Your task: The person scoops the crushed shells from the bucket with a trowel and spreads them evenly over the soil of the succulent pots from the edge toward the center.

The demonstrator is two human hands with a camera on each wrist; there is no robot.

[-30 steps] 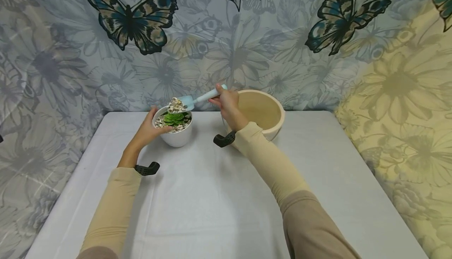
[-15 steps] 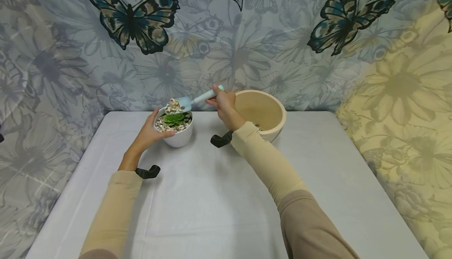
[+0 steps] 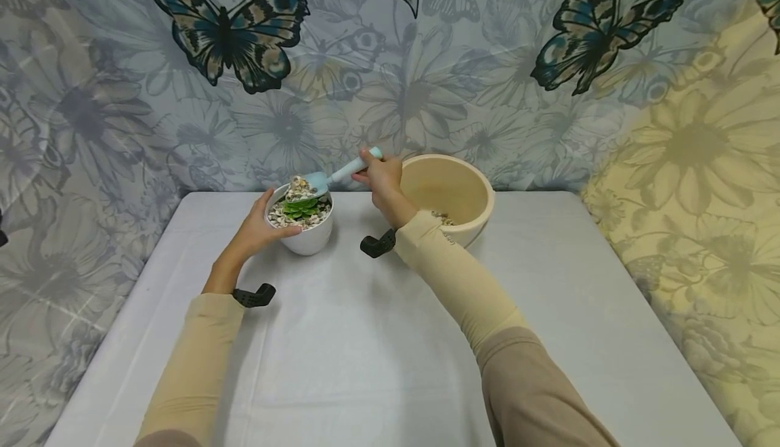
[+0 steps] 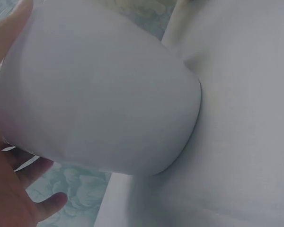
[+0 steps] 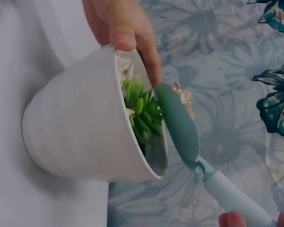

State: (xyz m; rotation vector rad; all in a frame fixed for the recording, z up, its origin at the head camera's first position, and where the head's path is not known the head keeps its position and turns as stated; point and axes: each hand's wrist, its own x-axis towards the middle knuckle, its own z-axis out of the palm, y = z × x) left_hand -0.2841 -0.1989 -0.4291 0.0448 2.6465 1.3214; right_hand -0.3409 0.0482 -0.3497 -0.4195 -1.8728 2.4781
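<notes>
A white flowerpot [image 3: 307, 240] stands at the back of the table, holding a green succulent [image 3: 298, 210] set among pale pebbles. My left hand [image 3: 257, 225] grips the pot's rim from the left, thumb at the front and fingers round the far side. In the left wrist view some fingers [image 4: 35, 170] show past the pot's wall. My right hand [image 3: 385, 184] holds a light blue hand trowel [image 3: 349, 169] by its handle. On the trowel's blade [image 5: 180, 125] sits a heap of pebbles [image 3: 300, 188], just above the succulent and inside the pot's rim.
A larger cream pot [image 3: 451, 186] stands right of the white one, behind my right wrist, with a few pebbles [image 3: 443, 218] at its bottom. White cloth [image 3: 365, 338] covers the table. A butterfly-patterned curtain [image 3: 414, 95] hangs close behind.
The right hand has shifted slightly left, bringing the loaded trowel a little lower and further over the white flowerpot. The left hand keeps its grip on the rim.
</notes>
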